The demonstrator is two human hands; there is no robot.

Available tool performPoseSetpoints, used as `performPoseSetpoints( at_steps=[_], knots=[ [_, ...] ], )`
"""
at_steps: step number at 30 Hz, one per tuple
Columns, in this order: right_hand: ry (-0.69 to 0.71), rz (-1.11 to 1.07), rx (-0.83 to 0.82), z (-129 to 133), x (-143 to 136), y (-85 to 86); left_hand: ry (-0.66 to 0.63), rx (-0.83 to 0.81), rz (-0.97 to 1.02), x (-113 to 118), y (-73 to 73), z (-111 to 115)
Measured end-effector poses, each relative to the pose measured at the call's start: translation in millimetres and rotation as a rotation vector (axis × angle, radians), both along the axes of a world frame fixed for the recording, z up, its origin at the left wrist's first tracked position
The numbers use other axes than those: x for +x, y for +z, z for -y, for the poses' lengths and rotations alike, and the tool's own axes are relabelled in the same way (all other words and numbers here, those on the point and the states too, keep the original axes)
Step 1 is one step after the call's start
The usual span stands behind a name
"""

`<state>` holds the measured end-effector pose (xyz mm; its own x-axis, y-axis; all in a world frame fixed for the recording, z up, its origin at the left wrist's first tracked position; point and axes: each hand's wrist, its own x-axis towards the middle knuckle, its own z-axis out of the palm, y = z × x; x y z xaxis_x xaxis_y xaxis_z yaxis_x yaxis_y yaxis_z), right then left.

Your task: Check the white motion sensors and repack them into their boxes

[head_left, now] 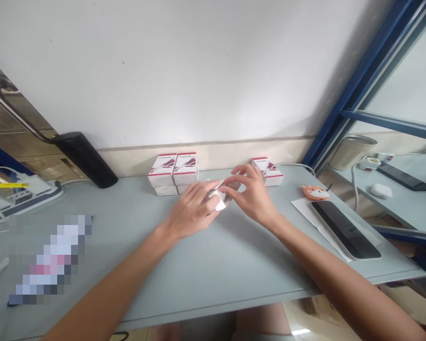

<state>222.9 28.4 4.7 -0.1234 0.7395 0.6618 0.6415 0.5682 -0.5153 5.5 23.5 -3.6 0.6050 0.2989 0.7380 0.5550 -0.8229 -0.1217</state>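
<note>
A small white box (pixel 220 204) is held above the middle of the grey-blue table (pixel 213 265). My left hand (pixel 192 208) wraps round it from the left. At the box's upper right edge are the thumb and index finger of my right hand (pixel 250 193), pinched together; whether they grip a flap or something inside is too small to tell. Behind my left hand, white boxes with red and purple print (pixel 186 164) stand stacked by the wall. More such boxes (pixel 272 176) sit just behind my right hand, partly covered by it.
A black cylinder bottle (pixel 88 161) stands at the back left, near a power strip (pixel 24 194). A blurred-out item (pixel 51 260) lies at the left. On the right are a phone (pixel 345 229), white paper (pixel 305 210) and an orange animal-faced case (pixel 315 192), beside a blue-framed mirror (pixel 394 122).
</note>
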Motion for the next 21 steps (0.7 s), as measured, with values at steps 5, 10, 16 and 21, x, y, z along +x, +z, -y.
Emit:
performPoseSetpoints(
  at_steps=[5, 10, 16, 21],
  knots=[
    [0.055, -0.016, -0.036, -6, 11, 8.7, 0.051, -0.186, 0.104, 7, -5.1, 0],
    [0.065, -0.017, 0.053, -7, 24, 22.1, 0.042, -0.350, 0.203, 14, -3.2, 0],
    [0.181, -0.254, 0.042, -11, 32, 25.4, 0.028, -0.577, 0.227, 24, 12.5, -2],
    [-0.073, -0.435, 0.161, -23, 52, 31.4, 0.035, -0.805, 0.242, 27, 25.6, -16]
  ],
)
